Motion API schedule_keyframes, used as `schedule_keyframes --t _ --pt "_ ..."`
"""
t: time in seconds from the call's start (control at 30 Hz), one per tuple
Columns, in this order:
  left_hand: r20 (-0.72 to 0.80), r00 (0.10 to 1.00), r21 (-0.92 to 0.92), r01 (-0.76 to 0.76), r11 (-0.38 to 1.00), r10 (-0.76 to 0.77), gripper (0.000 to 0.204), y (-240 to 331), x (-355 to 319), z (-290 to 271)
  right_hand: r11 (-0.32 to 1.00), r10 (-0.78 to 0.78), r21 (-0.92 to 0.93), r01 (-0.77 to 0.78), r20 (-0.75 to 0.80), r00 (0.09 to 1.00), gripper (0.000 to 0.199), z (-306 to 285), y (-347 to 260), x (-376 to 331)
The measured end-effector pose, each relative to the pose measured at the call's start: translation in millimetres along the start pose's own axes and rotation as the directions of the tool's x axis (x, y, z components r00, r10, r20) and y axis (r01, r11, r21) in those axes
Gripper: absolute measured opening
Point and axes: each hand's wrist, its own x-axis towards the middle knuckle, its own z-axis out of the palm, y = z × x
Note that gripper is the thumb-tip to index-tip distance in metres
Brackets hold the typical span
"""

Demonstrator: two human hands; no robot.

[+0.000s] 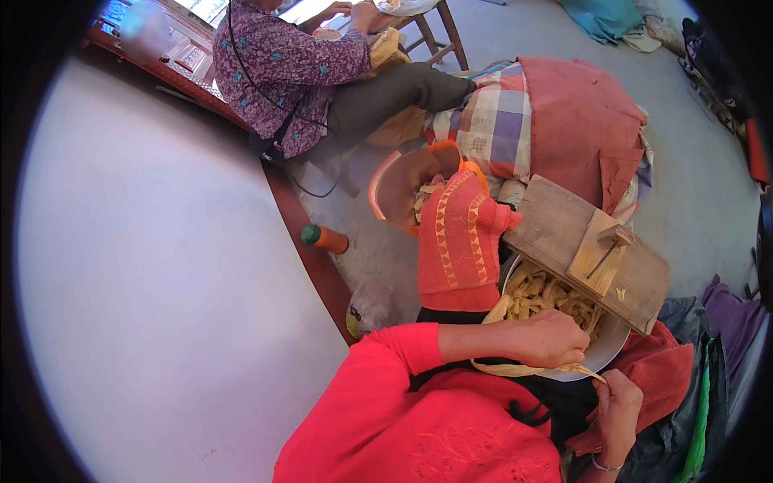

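Pale strip (515, 370) trails past left hand (555, 338) — end seemingly pinched in right hand (619, 402).

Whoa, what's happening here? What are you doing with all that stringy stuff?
The person in red has a long pale strip pinched in the right hand. The left hand is over a white basin of similar strips, but its grip is hard to see. A wooden board lies over part of the basin. Another person sits farther off.
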Motion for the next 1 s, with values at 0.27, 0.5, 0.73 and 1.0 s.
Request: schedule_keyframes --t 0.27,0.5,0.73,1.0 --pt "-0.107 0.950 0.098 -0.284 0.954 0.294 0.031 45.0 22.6 1.7 0.978 -0.190 -0.109 0.176 -0.136 0.972 0.013 -16.5 0.9 0.0" --pt "0.292 0.915 -0.703 0.009 0.711 0.277 0.020 31.3 41.4 6.9 0.745 0.006 0.659 0.101 -0.157 0.988 0.035 -34.0 -12.9 -5.7" --pt "-0.138 0.928 0.027 -0.346 0.938 0.346 0.018 42.7 42.9 -14.4 0.918 0.166 0.393 -0.052 -0.261 0.951 0.024 -7.8 8.9 21.9" --pt "-0.006 0.943 -0.653 -0.256 0.712 0.334 0.036 18.1 30.7 -55.7 0.419 0.080 0.907 -0.028 -0.007 0.997 0.022 16.4 -80.8 5.0"
